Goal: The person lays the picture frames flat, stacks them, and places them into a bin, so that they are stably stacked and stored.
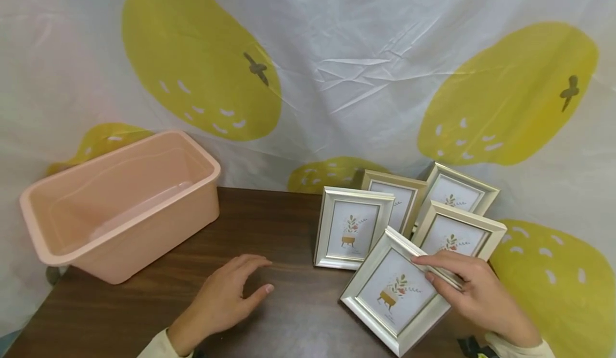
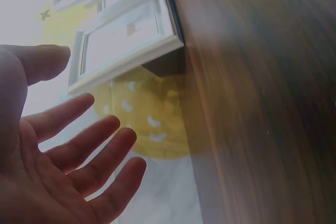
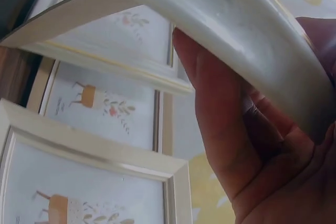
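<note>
My right hand (image 1: 474, 288) grips a silver picture frame (image 1: 353, 299) by its upper right edge, tilted, with a potted-plant print inside. In the right wrist view the fingers wrap the silver edge (image 3: 226, 30). Behind it stand several more frames: a silver one (image 1: 321, 230) to the left, a gold-toned one (image 1: 417, 197) behind that, a pale gold one (image 1: 495, 235) beside my right hand and another (image 1: 491, 195) at the back. My left hand (image 1: 223, 296) hovers by the table with fingers spread and nothing in it; its palm shows in the left wrist view.
A pink plastic bin (image 1: 159, 240) stands at the left of the dark wooden table (image 1: 269, 224). Behind everything hangs a pale curtain (image 1: 337, 37) printed with yellow fruit. The bin's inside shows only its pink walls and floor.
</note>
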A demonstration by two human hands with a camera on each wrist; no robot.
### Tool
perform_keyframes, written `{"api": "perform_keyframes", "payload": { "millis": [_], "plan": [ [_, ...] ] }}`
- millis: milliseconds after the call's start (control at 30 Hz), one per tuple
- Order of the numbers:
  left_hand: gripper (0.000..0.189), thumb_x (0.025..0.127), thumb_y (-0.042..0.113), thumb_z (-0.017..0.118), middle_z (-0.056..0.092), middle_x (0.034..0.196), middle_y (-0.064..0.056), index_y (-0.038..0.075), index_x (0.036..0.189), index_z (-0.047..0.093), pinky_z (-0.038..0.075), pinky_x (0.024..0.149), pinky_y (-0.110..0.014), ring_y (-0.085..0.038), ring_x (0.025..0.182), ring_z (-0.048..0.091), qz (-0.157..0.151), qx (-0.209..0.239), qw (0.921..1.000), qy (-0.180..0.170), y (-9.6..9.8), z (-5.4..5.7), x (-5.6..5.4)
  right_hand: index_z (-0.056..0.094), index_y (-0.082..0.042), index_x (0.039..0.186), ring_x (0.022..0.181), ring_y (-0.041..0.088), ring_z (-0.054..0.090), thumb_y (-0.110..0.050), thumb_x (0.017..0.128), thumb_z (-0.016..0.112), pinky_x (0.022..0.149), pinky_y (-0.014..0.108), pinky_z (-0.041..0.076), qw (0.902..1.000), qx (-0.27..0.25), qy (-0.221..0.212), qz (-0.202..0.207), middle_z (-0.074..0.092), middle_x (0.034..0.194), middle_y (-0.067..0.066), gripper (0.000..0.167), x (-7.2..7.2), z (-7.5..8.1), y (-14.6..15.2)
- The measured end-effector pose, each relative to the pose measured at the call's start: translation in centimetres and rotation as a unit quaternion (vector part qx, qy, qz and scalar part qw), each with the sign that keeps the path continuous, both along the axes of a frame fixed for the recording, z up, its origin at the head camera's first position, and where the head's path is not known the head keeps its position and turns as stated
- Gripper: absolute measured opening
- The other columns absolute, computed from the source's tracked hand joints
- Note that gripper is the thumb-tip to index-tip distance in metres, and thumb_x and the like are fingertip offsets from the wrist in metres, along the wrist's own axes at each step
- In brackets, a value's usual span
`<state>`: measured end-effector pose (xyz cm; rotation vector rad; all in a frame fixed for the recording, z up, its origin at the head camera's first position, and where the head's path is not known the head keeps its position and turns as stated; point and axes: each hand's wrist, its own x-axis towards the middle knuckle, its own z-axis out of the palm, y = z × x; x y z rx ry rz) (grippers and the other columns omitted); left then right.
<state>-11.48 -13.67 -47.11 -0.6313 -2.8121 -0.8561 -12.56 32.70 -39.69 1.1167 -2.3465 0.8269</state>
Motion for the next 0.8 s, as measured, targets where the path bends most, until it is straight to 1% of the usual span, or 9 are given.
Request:
{"api": "perform_keyframes", "payload": {
  "millis": [67, 200, 333, 467, 567, 633, 800],
  "plan": [
    [0.041, 0.098, 0.043, 0.074, 0.068, 0.137, 0.005, 0.025, 0.135, 0.068, 0.058, 0.101, -0.048, -0.022, 0.126, 0.067, -0.006, 0.010, 0.9999, -0.002, 0.3, 0.1, 0.1, 0.078, -0.011, 0.121, 0.086, 0.001, 0.066, 0.019, 0.068, 0.079, 0.081, 0.012, 0.050, 1.0000, -0.008, -0.002, -0.001, 0.079, 0.101, -0.003, 0.060, 0.1, 0.2, -0.2],
    [0.041, 0.099, 0.048, 0.072, 0.067, 0.136, 0.012, 0.030, 0.135, 0.067, 0.058, 0.100, -0.046, -0.016, 0.126, 0.067, -0.027, 0.029, 0.9992, -0.002, 0.9, 0.2, 0.0, 0.079, -0.011, 0.120, 0.088, 0.002, 0.068, 0.020, 0.068, 0.078, 0.083, 0.011, 0.051, 0.9999, -0.013, -0.003, -0.003, 0.079, 0.101, -0.003, 0.060, 0.6, 0.8, -0.7],
    [0.041, 0.102, 0.052, 0.067, 0.066, 0.135, 0.015, 0.031, 0.137, 0.065, 0.058, 0.101, -0.045, -0.012, 0.125, 0.066, -0.063, 0.059, 0.9962, -0.010, 1.7, 0.4, -0.2, 0.078, -0.007, 0.120, 0.089, 0.004, 0.067, 0.022, 0.068, 0.076, 0.085, 0.012, 0.051, 0.9994, -0.025, -0.005, 0.023, 0.079, 0.101, -0.001, 0.059, 1.1, 1.6, -1.2],
    [0.043, 0.102, 0.047, 0.068, 0.066, 0.135, 0.012, 0.028, 0.140, 0.064, 0.057, 0.103, -0.045, -0.012, 0.126, 0.065, -0.108, 0.102, 0.9887, -0.020, 2.6, 0.5, -0.3, 0.077, -0.003, 0.120, 0.090, 0.007, 0.066, 0.024, 0.068, 0.074, 0.086, 0.014, 0.051, 0.9969, -0.046, -0.021, 0.060, 0.078, 0.102, 0.003, 0.059, 1.2, 2.1, -1.7],
    [0.045, 0.102, 0.044, 0.070, 0.066, 0.136, 0.011, 0.026, 0.143, 0.062, 0.057, 0.102, -0.045, -0.013, 0.125, 0.065, -0.137, 0.128, 0.9817, -0.030, 3.2, 0.5, -0.4, 0.076, -0.003, 0.120, 0.095, 0.008, 0.068, 0.024, 0.069, 0.075, 0.090, 0.014, 0.051, 0.9948, -0.059, -0.036, 0.075, 0.078, 0.105, 0.004, 0.058, 1.3, 2.1, -2.1],
    [0.048, 0.102, 0.043, 0.070, 0.065, 0.137, 0.012, 0.026, 0.145, 0.060, 0.058, 0.100, -0.042, -0.013, 0.124, 0.064, -0.153, 0.137, 0.9781, -0.036, 3.6, 0.4, -0.4, 0.076, -0.002, 0.120, 0.099, 0.009, 0.070, 0.024, 0.070, 0.075, 0.093, 0.014, 0.051, 0.9932, -0.068, -0.047, 0.082, 0.078, 0.108, 0.005, 0.056, 1.3, 2.0, -2.4],
    [0.053, 0.101, 0.039, 0.071, 0.063, 0.140, 0.009, 0.027, 0.150, 0.055, 0.059, 0.097, -0.039, -0.014, 0.123, 0.064, -0.186, 0.148, 0.9702, -0.045, 4.4, 0.1, -0.5, 0.076, -0.002, 0.121, 0.104, 0.009, 0.071, 0.023, 0.074, 0.075, 0.097, 0.014, 0.051, 0.9906, -0.086, -0.061, 0.087, 0.079, 0.113, 0.005, 0.054, 0.8, 1.4, -3.2]
  ]
}}
